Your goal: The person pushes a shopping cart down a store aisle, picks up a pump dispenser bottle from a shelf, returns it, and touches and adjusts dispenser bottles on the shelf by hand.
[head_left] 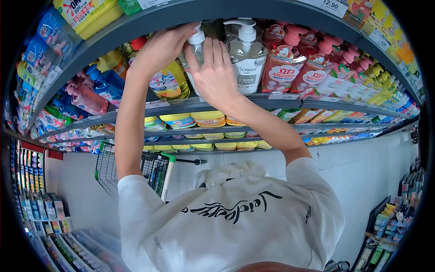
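Observation:
Both my hands are at a clear bottle with a white pump top (196, 37) on the shelf. My left hand (170, 47) reaches round its upper left side, with the fingers partly hidden behind the pump. Across the bottle's front lies my right hand (214, 72), thumb apart from the other fingers and gripping the body. Most of that bottle's label is covered. Just to the right stands a similar clear pump bottle (247, 59) with a white label. A yellow dish soap bottle (170, 81) is on the left, close to my left wrist.
Red pump bottles (283, 63) line the shelf to the right. Blue and pink bottles (88, 97) stand to the left. An upper shelf edge (181, 16) runs just above my hands. Yellow-lidded tubs (208, 119) fill a lower shelf. A shopping cart (108, 165) stands at my left.

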`<state>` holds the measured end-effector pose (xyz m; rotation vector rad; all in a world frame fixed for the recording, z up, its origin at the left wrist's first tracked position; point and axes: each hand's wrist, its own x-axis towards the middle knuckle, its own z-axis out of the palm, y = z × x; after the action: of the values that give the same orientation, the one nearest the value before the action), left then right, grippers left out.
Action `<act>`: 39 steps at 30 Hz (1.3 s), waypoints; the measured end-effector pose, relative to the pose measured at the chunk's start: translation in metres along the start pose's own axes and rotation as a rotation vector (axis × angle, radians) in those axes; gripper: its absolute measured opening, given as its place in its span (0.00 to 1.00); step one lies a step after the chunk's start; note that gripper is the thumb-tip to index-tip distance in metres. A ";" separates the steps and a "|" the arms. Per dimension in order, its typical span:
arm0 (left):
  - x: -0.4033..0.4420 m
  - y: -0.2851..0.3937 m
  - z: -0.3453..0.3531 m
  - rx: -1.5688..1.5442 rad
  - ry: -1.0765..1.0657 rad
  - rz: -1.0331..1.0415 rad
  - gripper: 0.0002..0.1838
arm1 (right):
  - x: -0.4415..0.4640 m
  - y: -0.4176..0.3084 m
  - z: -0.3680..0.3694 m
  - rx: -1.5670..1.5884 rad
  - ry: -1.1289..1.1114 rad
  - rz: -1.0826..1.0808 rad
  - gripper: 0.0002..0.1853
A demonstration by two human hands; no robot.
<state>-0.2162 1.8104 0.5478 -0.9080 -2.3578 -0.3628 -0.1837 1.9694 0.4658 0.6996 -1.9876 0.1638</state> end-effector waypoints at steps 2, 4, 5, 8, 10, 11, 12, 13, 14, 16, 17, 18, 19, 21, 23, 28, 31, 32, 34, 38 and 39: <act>0.000 0.000 -0.001 -0.006 -0.016 -0.020 0.17 | 0.001 0.000 -0.001 0.009 -0.004 0.003 0.25; 0.000 0.000 0.000 -0.009 -0.021 -0.011 0.18 | 0.000 0.000 -0.001 0.013 -0.003 0.007 0.25; 0.000 -0.002 0.000 -0.008 -0.015 0.007 0.18 | 0.000 0.000 0.000 0.013 0.000 0.005 0.25; 0.000 -0.007 0.002 -0.036 -0.023 0.028 0.18 | -0.001 0.001 0.000 0.017 0.011 0.005 0.25; 0.000 -0.008 0.002 -0.057 -0.040 0.022 0.18 | -0.002 0.001 0.000 0.020 0.012 0.004 0.25; 0.001 -0.008 0.001 -0.063 -0.049 0.015 0.18 | -0.002 0.002 0.000 0.020 0.009 0.003 0.25; 0.001 -0.008 0.001 -0.069 -0.059 0.008 0.18 | -0.002 0.002 0.000 0.021 0.007 0.001 0.25; 0.001 -0.008 0.000 -0.095 -0.069 -0.004 0.18 | -0.002 0.002 -0.001 0.020 0.008 0.001 0.25; 0.001 -0.008 0.000 -0.122 -0.080 -0.014 0.18 | -0.002 0.001 -0.001 0.020 0.011 0.000 0.25; 0.001 -0.010 0.000 -0.149 -0.092 -0.027 0.18 | -0.002 0.002 -0.001 0.023 0.013 -0.001 0.25; 0.001 -0.012 0.001 -0.150 -0.095 -0.028 0.18 | -0.002 0.002 0.000 0.026 0.014 -0.002 0.25; 0.001 -0.013 0.001 -0.151 -0.099 -0.029 0.18 | -0.002 0.002 0.000 0.029 0.014 -0.002 0.25; 0.002 -0.012 0.000 -0.160 -0.097 -0.019 0.18 | -0.002 0.002 0.000 0.031 0.009 0.000 0.25; 0.002 -0.010 -0.001 -0.178 -0.094 0.002 0.18 | -0.001 0.002 -0.002 0.034 -0.001 0.003 0.25; 0.003 -0.011 -0.002 -0.139 -0.081 0.036 0.18 | -0.001 0.002 -0.002 0.042 0.007 0.004 0.25; -0.017 0.028 -0.012 0.376 0.104 -0.071 0.18 | -0.003 0.003 0.000 0.056 0.013 0.008 0.26; -0.053 0.058 -0.007 0.260 0.389 -0.059 0.22 | -0.002 0.003 -0.002 0.094 0.018 0.019 0.27; -0.069 0.064 -0.002 0.246 0.384 -0.067 0.22 | -0.001 0.003 -0.002 0.102 0.020 0.025 0.28; -0.103 0.072 0.014 0.201 0.351 -0.103 0.20 | -0.001 0.003 -0.002 0.127 -0.001 0.033 0.29; -0.169 0.082 0.040 0.096 0.261 -0.227 0.14 | -0.002 -0.001 -0.008 0.257 -0.020 0.079 0.31; -0.186 0.086 0.044 0.079 0.247 -0.281 0.12 | -0.003 -0.003 -0.015 0.284 -0.024 0.090 0.32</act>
<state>-0.0644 1.7953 0.4039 -0.4642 -2.2515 -0.4612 -0.1701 1.9742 0.4707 0.7937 -2.0407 0.5012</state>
